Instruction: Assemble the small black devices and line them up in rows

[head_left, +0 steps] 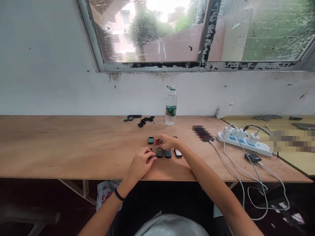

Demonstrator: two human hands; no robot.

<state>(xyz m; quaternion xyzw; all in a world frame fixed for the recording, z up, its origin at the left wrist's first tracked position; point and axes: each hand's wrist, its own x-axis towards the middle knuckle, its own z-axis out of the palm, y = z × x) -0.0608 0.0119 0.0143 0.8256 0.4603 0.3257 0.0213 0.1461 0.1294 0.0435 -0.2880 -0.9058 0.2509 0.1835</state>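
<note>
Several small black devices with square screens lie on the wooden table in front of me. My left hand [142, 160] is curled over one black device [150, 149], its fingers and thumb closed about it; most of that device is hidden. Just right and above, my right hand [166, 141] has its fingertips pinched together, and what they hold is too small to make out. One device [151, 140] sits left of the right fingertips. Below that hand are a device [159, 153], a second [168, 153] and a pale-screened third [178, 152]. Another is mostly hidden behind my right wrist.
Black parts [146, 120] and tiny silvery pieces [153, 123] lie farther back, by a water bottle [171, 109]. Rightward are a blurred-out phone-like object [203, 133], a power strip [243, 144] with chargers and a black device [253, 157]. White cables hang over the front edge.
</note>
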